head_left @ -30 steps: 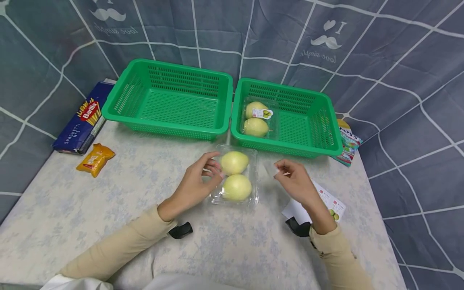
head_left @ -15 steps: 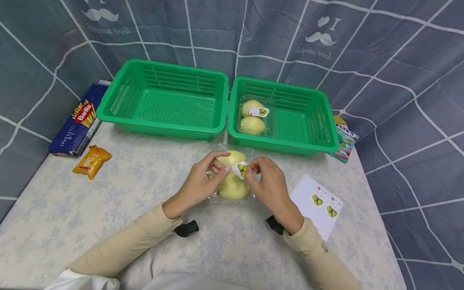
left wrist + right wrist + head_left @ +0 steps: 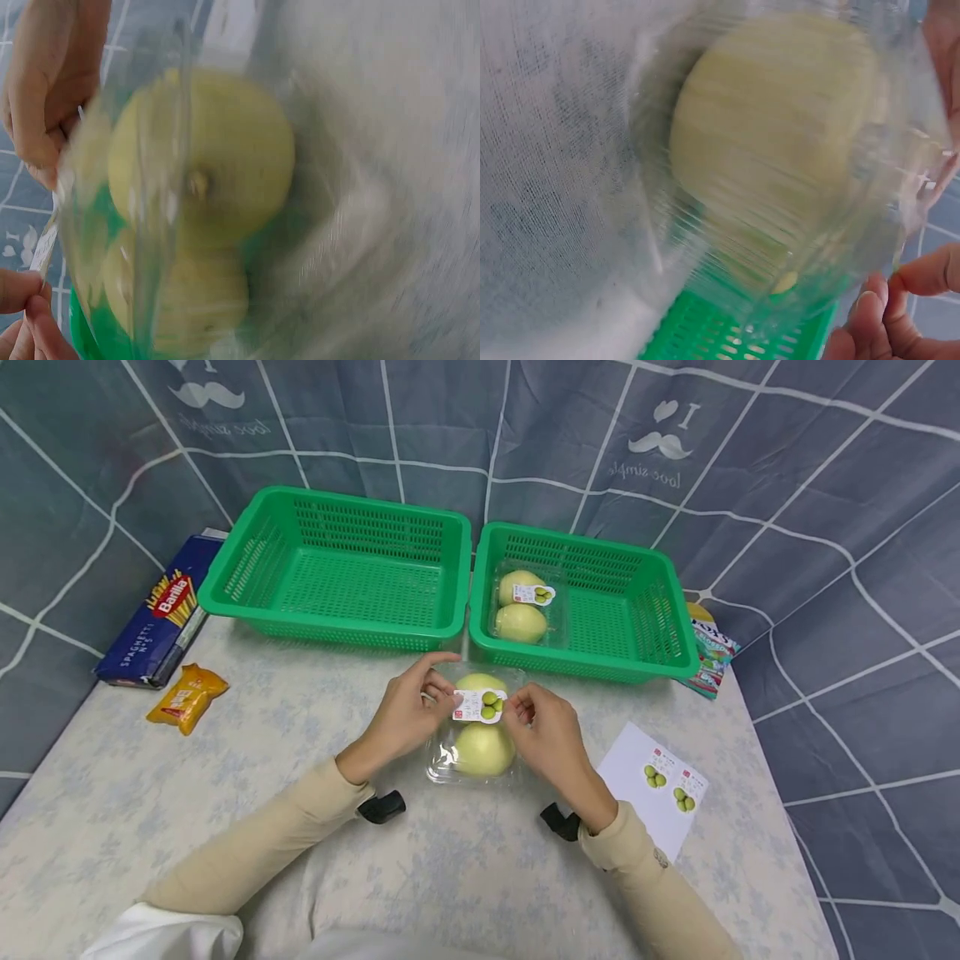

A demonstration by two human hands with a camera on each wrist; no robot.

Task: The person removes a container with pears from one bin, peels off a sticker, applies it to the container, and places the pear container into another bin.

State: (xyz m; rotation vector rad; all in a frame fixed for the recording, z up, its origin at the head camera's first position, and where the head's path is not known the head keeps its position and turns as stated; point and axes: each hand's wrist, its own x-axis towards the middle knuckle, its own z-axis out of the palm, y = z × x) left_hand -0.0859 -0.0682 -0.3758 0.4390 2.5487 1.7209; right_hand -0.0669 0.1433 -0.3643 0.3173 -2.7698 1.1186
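Note:
A clear plastic clamshell (image 3: 474, 752) with two pale green pears lies on the table in front of the baskets. Over its far pear, both hands hold a small white sticker (image 3: 478, 704) printed with green fruit. My left hand (image 3: 414, 710) pinches the sticker's left end and my right hand (image 3: 534, 720) pinches its right end. The wrist views show the pears (image 3: 202, 172) (image 3: 776, 127) blurred through the clear lid. A second clamshell of pears (image 3: 522, 607) with a sticker on it lies in the right green basket (image 3: 660, 610).
An empty green basket (image 3: 337, 572) stands at the back left. A blue spaghetti box (image 3: 157, 614) and an orange packet (image 3: 186, 695) lie at the left. A white sticker sheet (image 3: 660, 785) lies at the right, a colourful packet (image 3: 712, 647) behind it.
My right hand came from the sticker sheet to the clamshell with a sticker. Both hands now hold the sticker flat over the far pear.

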